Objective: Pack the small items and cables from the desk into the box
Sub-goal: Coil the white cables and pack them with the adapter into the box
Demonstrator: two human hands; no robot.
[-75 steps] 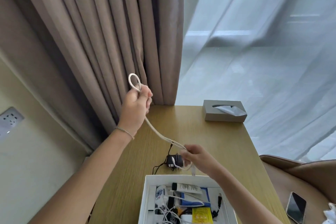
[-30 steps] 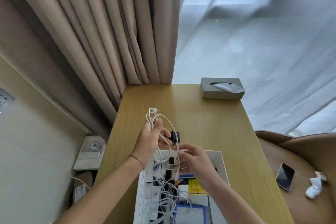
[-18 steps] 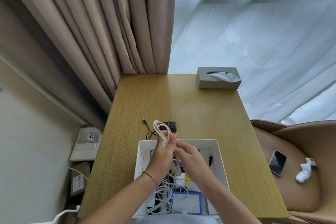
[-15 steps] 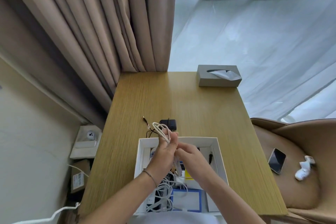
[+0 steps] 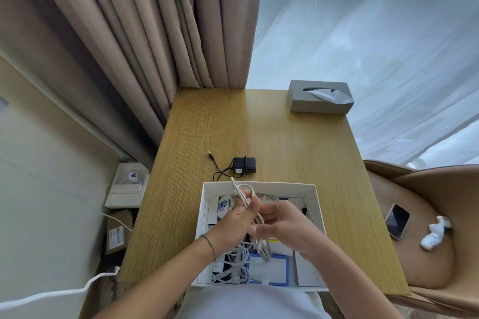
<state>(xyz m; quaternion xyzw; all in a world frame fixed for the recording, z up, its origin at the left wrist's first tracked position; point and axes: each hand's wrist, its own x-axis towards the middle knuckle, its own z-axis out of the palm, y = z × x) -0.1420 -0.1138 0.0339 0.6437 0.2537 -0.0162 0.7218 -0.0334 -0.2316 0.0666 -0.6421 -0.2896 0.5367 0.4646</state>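
— White cable [image 5: 242, 195], folded into loops, is held above the white box [image 5: 259, 184] at the desk's [image 5: 285, 142] near edge. How is it gripped?

— It is pinched by the left hand [image 5: 237, 220], fingers curled round the bundle; the loose tail is held by the right hand's [image 5: 283, 226] bent fingers (the exact contact is hidden).

— How is it best set down?

— The loops should probably be kept tight and lowered into a free gap, away from the cables already packed.

— What is left?

— The black adapter [image 5: 245, 165], just beyond the box's far wall.
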